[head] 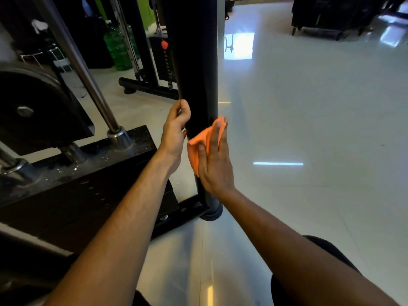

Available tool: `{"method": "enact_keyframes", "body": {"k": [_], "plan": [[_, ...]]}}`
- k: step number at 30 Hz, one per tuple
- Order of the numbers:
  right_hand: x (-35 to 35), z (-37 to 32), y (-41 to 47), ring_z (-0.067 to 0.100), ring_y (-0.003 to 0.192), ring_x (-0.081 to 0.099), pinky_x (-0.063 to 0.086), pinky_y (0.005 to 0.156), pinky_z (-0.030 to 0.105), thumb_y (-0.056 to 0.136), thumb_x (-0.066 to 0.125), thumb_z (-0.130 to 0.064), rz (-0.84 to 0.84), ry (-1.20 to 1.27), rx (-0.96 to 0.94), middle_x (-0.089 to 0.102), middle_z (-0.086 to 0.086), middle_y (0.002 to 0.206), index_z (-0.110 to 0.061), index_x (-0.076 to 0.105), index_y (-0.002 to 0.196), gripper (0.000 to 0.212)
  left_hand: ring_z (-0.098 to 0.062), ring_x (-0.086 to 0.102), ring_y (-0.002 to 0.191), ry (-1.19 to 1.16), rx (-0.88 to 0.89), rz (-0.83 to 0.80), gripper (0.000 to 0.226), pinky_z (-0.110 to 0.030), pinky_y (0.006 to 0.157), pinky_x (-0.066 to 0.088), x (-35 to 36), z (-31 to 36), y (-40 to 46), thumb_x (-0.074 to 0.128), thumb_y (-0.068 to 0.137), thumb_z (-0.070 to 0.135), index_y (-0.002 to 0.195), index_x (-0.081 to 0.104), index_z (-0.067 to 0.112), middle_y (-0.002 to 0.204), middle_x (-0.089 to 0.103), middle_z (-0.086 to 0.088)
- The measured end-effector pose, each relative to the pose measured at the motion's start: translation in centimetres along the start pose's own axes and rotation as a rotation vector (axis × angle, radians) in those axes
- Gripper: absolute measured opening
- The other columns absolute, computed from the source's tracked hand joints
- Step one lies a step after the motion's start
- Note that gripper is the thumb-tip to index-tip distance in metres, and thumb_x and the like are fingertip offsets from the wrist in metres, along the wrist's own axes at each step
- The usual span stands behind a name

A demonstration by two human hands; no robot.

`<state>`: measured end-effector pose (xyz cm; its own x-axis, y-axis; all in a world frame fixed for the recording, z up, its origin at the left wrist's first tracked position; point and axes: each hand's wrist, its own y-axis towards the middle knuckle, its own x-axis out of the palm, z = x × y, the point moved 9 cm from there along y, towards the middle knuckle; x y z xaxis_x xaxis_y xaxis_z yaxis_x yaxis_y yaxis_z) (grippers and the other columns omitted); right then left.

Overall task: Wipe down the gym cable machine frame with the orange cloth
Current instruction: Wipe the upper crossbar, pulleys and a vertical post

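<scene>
Right hand (pixel 213 160) presses an orange cloth (pixel 199 143) flat-fingered against a black upright post (pixel 196 62); left hand (pixel 175 133) grips it.

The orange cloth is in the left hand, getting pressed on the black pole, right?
Not quite. The head view shows the right hand pressing the orange cloth on the black pole. The left hand only holds the pole.

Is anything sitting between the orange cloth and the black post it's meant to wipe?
Nothing visible. The right hand presses the orange cloth flat against the black post; the left hand grips the post's other side, clear of the cloth.
</scene>
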<state>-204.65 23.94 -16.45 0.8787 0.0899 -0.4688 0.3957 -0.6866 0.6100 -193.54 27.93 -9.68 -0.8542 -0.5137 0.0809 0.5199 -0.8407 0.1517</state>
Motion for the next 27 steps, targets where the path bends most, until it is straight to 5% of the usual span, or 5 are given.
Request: {"method": "enact_keyframes", "body": {"k": [10,13,18,22,27], "plan": [[3.2,5.1,-6.2,0.031,0.169,0.007,0.051,0.116,0.06,0.117,0.04,-0.046,-0.151,-0.057,0.061,-0.023,0.0,0.18,-0.044,-0.03,0.164,0.084,0.0,0.057,0.136,0.01,-0.054,0.031,0.043,-0.032,0.115,0.047,0.0,-7.2,-2.3,0.044,0.115,0.039,0.156,0.051,0.029,0.148,0.063,0.015],[2.5,3.9,-3.7,0.031,0.168,0.013,0.054,0.114,0.051,0.118,0.041,-0.044,-0.078,-0.031,0.021,-0.024,0.0,0.18,-0.04,-0.03,0.165,0.085,-0.007,0.049,0.147,0.004,-0.153,0.017,0.047,-0.051,0.126,0.035,-1.4,-10.0,-2.7,0.044,0.112,0.048,0.159,0.048,0.037,0.155,0.057,0.016],[4.7,5.5,-5.5,0.034,0.169,0.01,0.053,0.113,0.053,0.115,0.054,-0.04,-0.078,-0.083,-0.002,-0.021,0.009,0.18,-0.043,-0.035,0.161,0.101,-0.009,0.056,0.141,-0.009,-0.192,0.038,0.055,-0.048,0.123,0.038,-1.4,-10.9,-2.1,0.048,0.101,0.055,0.151,0.056,0.032,0.148,0.064,0.014],[7.1,8.8,-10.0,0.037,0.168,0.006,0.054,0.111,0.061,0.112,0.062,-0.035,-0.193,-0.124,0.034,-0.021,0.013,0.18,-0.043,-0.038,0.161,0.111,0.004,0.055,0.132,-0.005,-0.193,0.08,0.027,-0.037,0.119,0.037,-1.3,-12.2,-2.3,0.049,0.105,0.054,0.125,0.065,0.044,0.129,0.068,0.029],[5.4,7.0,-7.3,0.029,0.168,0.005,0.052,0.115,0.052,0.111,0.031,-0.057,-0.095,-0.052,0.136,-0.019,0.008,0.181,-0.032,-0.034,0.164,0.088,-0.006,0.05,0.142,0.009,-0.287,0.016,0.024,-0.044,0.118,0.032,-2.0,-13.8,-2.6,0.048,0.111,0.046,0.128,0.064,0.047,0.139,0.065,0.023]]}}
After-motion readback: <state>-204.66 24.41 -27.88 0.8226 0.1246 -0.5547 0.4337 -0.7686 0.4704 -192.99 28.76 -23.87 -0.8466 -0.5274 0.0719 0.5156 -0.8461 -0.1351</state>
